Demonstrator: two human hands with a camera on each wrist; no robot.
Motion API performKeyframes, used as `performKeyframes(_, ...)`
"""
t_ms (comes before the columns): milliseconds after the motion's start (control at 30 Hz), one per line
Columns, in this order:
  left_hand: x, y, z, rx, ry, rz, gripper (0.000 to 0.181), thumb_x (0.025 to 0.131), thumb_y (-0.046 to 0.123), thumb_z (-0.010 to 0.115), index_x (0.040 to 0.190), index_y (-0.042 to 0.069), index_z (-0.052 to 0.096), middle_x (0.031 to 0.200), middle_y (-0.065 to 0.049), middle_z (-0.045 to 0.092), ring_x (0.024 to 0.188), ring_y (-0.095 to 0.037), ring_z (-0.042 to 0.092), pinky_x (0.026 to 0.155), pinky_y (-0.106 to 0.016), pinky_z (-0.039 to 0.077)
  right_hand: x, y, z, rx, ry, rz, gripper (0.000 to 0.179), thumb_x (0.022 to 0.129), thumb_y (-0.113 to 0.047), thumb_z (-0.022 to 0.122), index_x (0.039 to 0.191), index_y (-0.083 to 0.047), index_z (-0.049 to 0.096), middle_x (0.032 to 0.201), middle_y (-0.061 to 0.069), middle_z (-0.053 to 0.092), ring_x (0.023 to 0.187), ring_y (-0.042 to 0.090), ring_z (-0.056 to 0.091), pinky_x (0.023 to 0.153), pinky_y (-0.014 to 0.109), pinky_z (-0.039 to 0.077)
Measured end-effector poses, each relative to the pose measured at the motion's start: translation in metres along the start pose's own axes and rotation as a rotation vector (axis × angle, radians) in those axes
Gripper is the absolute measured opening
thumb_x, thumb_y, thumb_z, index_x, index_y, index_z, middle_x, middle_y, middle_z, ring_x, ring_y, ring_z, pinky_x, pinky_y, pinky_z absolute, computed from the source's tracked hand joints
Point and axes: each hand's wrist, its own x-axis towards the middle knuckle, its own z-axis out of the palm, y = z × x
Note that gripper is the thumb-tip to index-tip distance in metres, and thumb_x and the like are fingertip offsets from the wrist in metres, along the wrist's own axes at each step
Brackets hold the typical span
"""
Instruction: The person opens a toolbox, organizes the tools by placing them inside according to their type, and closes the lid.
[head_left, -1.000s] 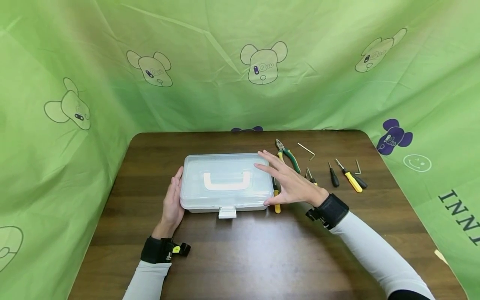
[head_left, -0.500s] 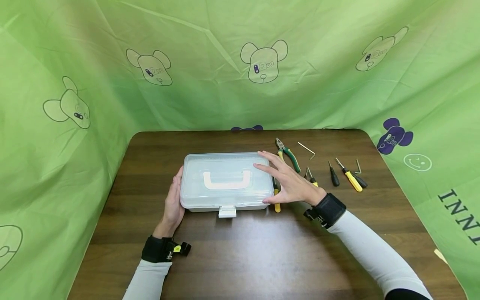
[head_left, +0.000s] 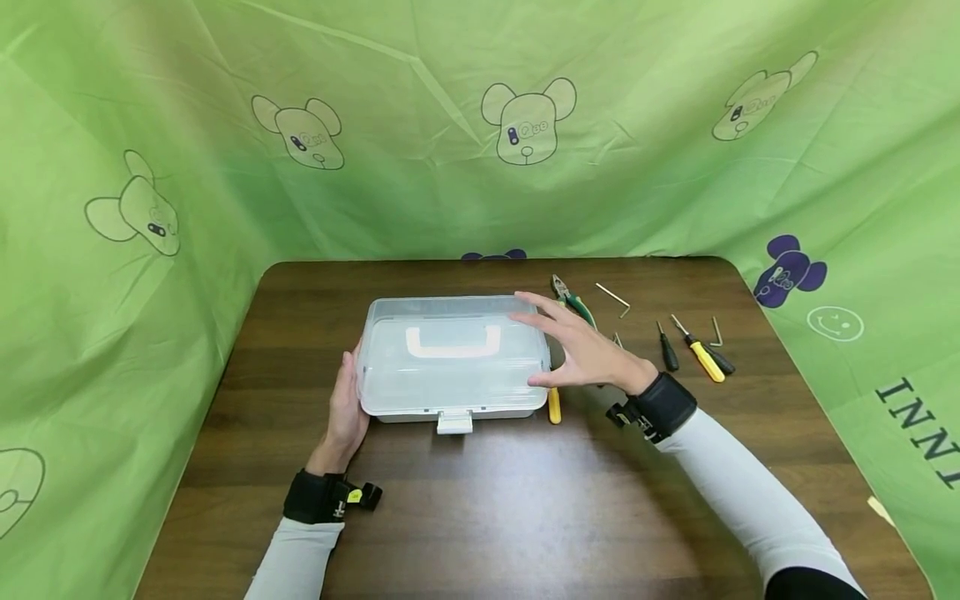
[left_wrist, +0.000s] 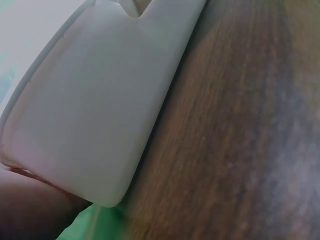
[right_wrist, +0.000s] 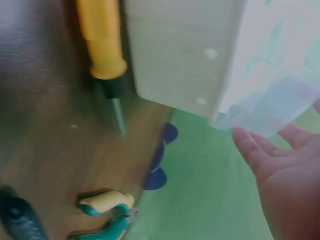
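A pale toolbox [head_left: 502, 414] sits on the brown table, its translucent lid [head_left: 457, 312] bearing a white carry handle [head_left: 453, 352]. The front latch [head_left: 454, 423] sticks outward. My left hand [head_left: 347, 408] rests with straight fingers along the box's left side; in the left wrist view the end wall [left_wrist: 100, 100] fills much of the picture. On the right, my right hand [head_left: 588, 354] spans the lid's edge between thumb and spread fingers. The lid looks slightly raised at the front. In the right wrist view, fingertips [right_wrist: 240, 135] meet the translucent lid [right_wrist: 270, 100].
Beside the box's right wall lies a yellow-handled screwdriver [head_left: 554, 406], partly hidden by my right hand. Green-handled pliers [head_left: 573, 300] and a hex key [head_left: 615, 297] lie behind. Farther right are a black screwdriver [head_left: 669, 354], a yellow screwdriver [head_left: 705, 362] and another hex key [head_left: 717, 333].
My right hand has moved up and slightly away, the thumb more than the fingers. The lid and its handle have shifted up with it. My left hand has stayed in place.
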Motion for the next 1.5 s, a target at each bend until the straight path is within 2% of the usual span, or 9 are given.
performKeyframes(167, 0.0, 0.0, 0.002, -0.019, 0.009, -0.018, 0.079, 0.113, 0.06, 0.017, 0.17, 0.006, 0.01, 0.168, -0.012, 0.024, 0.149, -0.021, 0.025, 0.118, -0.027, 0.026, 0.008, -0.002, -0.012, 0.089, -0.053, 0.091, 0.091, 0.083, -0.039, 0.089, 0.16, -0.016, 0.047, 0.172, 0.014, 0.029, 0.154, 0.035, 0.034, 0.117, 0.066, 0.035)
performKeyframes(400, 0.001, 0.0, 0.003, 0.008, 0.025, -0.042, 0.082, 0.11, 0.065, 0.011, 0.171, 0.013, 0.001, 0.176, -0.003, 0.011, 0.16, -0.017, 0.009, 0.127, -0.031, 0.013, 0.019, -0.001, -0.024, 0.138, -0.11, 0.165, 0.086, 0.087, -0.037, 0.086, 0.161, -0.014, 0.047, 0.171, 0.016, 0.031, 0.156, 0.037, 0.031, 0.121, 0.07, 0.024)
performKeyframes(567, 0.0, 0.0, 0.003, 0.027, 0.034, -0.071, 0.081, 0.109, 0.065, 0.009, 0.172, 0.013, 0.003, 0.176, -0.004, 0.013, 0.16, -0.018, 0.011, 0.127, -0.033, 0.014, 0.023, 0.0, -0.029, 0.147, -0.13, 0.183, 0.086, 0.089, -0.046, 0.081, 0.161, -0.013, 0.046, 0.172, 0.013, 0.032, 0.157, 0.036, 0.03, 0.123, 0.07, 0.018)
performKeyframes(833, 0.002, -0.002, 0.003, 0.021, 0.055, -0.094, 0.086, 0.108, 0.067, 0.008, 0.171, 0.009, 0.002, 0.178, -0.006, 0.007, 0.162, -0.02, 0.006, 0.131, -0.041, 0.007, 0.026, 0.006, -0.03, 0.172, -0.109, 0.202, 0.082, 0.089, -0.037, 0.081, 0.16, -0.014, 0.048, 0.17, 0.013, 0.035, 0.156, 0.037, 0.032, 0.121, 0.069, 0.025)
performKeyframes(1133, 0.0, -0.005, -0.001, 0.052, 0.052, -0.09, 0.081, 0.11, 0.063, 0.005, 0.171, 0.011, 0.0, 0.178, -0.007, -0.004, 0.163, -0.024, -0.003, 0.13, -0.037, 0.007, 0.032, 0.009, -0.036, 0.192, -0.114, 0.186, 0.083, 0.097, -0.067, 0.064, 0.16, -0.015, 0.049, 0.168, 0.014, 0.04, 0.154, 0.037, 0.036, 0.12, 0.068, 0.029)
performKeyframes(1267, 0.0, -0.006, -0.001, 0.061, 0.032, -0.084, 0.079, 0.109, 0.062, 0.003, 0.171, 0.012, -0.001, 0.178, -0.007, -0.005, 0.163, -0.025, -0.004, 0.126, -0.029, 0.013, 0.035, 0.012, -0.041, 0.212, -0.122, 0.202, 0.083, 0.099, -0.069, 0.059, 0.16, -0.015, 0.048, 0.166, 0.013, 0.043, 0.153, 0.036, 0.038, 0.12, 0.064, 0.032)
performKeyframes(1400, 0.0, -0.007, -0.001, 0.054, 0.02, -0.062, 0.082, 0.11, 0.062, 0.002, 0.17, 0.006, -0.001, 0.178, -0.013, 0.002, 0.162, -0.028, 0.002, 0.118, -0.018, 0.022, 0.039, 0.014, -0.045, 0.262, -0.121, 0.236, 0.077, 0.102, -0.067, 0.055, 0.16, -0.015, 0.048, 0.163, 0.009, 0.048, 0.152, 0.034, 0.04, 0.118, 0.063, 0.035)
performKeyframes(1500, 0.001, -0.008, -0.001, 0.049, 0.022, -0.043, 0.082, 0.111, 0.059, 0.002, 0.169, 0.002, 0.0, 0.177, -0.016, 0.005, 0.162, -0.03, 0.005, 0.116, -0.014, 0.025, 0.04, 0.017, -0.046, 0.303, -0.119, 0.256, 0.073, 0.104, -0.065, 0.052, 0.159, -0.017, 0.049, 0.161, 0.008, 0.05, 0.15, 0.033, 0.043, 0.115, 0.064, 0.037)
